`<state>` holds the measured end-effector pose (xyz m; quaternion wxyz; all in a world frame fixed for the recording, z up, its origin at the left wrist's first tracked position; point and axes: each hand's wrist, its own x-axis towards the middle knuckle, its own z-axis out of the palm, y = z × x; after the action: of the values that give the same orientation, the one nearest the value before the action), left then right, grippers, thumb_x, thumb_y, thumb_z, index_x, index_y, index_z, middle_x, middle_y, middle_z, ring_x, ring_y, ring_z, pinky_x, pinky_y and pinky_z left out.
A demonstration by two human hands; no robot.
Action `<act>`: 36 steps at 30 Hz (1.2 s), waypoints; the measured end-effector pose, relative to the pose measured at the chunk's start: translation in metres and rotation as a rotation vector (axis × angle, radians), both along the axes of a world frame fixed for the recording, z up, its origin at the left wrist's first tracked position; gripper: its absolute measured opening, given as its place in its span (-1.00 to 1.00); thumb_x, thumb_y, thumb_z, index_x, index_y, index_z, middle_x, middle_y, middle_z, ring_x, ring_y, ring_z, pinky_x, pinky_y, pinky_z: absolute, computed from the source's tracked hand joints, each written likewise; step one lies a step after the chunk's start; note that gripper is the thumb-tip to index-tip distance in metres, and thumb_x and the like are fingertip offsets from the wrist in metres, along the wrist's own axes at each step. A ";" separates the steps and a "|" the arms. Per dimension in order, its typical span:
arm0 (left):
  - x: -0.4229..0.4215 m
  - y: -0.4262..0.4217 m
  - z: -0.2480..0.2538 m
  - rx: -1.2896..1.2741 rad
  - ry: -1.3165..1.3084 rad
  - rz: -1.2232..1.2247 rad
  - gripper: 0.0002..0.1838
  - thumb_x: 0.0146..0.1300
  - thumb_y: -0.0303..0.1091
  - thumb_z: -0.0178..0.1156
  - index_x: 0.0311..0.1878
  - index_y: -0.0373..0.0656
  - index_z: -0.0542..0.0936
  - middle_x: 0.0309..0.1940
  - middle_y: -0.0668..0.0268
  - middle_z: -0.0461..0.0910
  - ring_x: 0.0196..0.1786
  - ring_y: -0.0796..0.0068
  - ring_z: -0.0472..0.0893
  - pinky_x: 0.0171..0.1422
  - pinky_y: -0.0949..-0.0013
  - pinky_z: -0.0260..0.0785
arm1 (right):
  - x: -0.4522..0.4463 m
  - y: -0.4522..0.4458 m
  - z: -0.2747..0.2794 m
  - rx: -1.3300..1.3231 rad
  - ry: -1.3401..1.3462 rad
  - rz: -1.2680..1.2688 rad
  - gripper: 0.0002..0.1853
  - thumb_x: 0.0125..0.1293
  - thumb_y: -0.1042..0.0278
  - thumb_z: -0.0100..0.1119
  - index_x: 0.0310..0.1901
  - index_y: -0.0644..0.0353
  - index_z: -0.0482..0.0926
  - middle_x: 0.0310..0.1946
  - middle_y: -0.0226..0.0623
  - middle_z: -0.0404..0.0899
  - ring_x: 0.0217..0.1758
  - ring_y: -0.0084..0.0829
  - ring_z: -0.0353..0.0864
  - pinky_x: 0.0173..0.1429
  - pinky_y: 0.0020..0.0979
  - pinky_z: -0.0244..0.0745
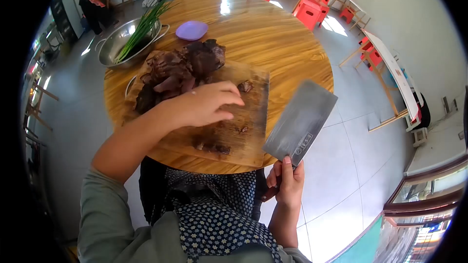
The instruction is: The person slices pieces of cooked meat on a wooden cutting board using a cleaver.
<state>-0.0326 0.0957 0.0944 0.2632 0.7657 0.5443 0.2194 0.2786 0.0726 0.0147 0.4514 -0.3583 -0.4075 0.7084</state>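
Observation:
My right hand is wrapped round the handle of a broad cleaver, its blade tilted up beside the table's right edge. Over a wooden cutting board, my left hand reaches with fingers curved and thumb apart, and I see nothing in it. Large dark brown pieces of meat are heaped on the board's far left, just beyond that hand. A small meat chunk lies past my fingertips. Scraps of meat rest along the near edge of the board.
The board lies on a round wooden table. A metal basin holding long green onions stands at the far left, with a purple dish nearby. Red stools and a white side table stand beyond. Another person is at the back left.

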 end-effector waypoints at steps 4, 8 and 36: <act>0.025 0.021 -0.065 0.161 -0.012 -0.298 -0.70 0.23 -0.36 0.41 0.02 -0.17 0.69 0.06 0.13 0.55 0.12 0.06 0.60 0.15 0.14 0.47 | -0.001 -0.003 -0.006 0.088 -0.074 -0.061 -0.84 0.66 0.33 -0.07 0.08 0.21 0.30 -0.51 -0.38 0.31 -0.65 -0.53 0.35 -0.60 -0.46 0.34; 0.027 0.024 -0.074 0.153 -0.013 -0.232 -0.91 0.16 -0.47 0.30 -0.38 -0.15 0.56 -0.28 0.18 0.55 -0.15 0.04 0.61 -0.10 0.09 0.45 | 0.006 -0.001 -0.022 0.082 -0.102 -0.113 -0.83 0.68 0.22 -0.07 0.08 0.11 0.33 -0.54 -0.43 0.26 -0.72 -0.56 0.28 -0.69 -0.48 0.29; 0.021 -0.092 -0.055 0.247 -0.080 0.100 -0.66 0.20 -0.37 0.48 0.02 -0.21 0.66 0.02 0.13 0.61 0.06 0.09 0.63 0.13 0.23 0.51 | -0.004 0.008 -0.004 -0.002 -0.006 0.024 -0.87 0.65 0.36 -0.05 0.09 0.17 0.32 -0.48 -0.35 0.34 -0.62 -0.49 0.37 -0.54 -0.42 0.38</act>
<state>-0.0120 0.0034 0.0395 0.1773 0.7546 0.5399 0.3280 0.2750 0.0811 0.0104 0.4413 -0.3558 -0.4124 0.7131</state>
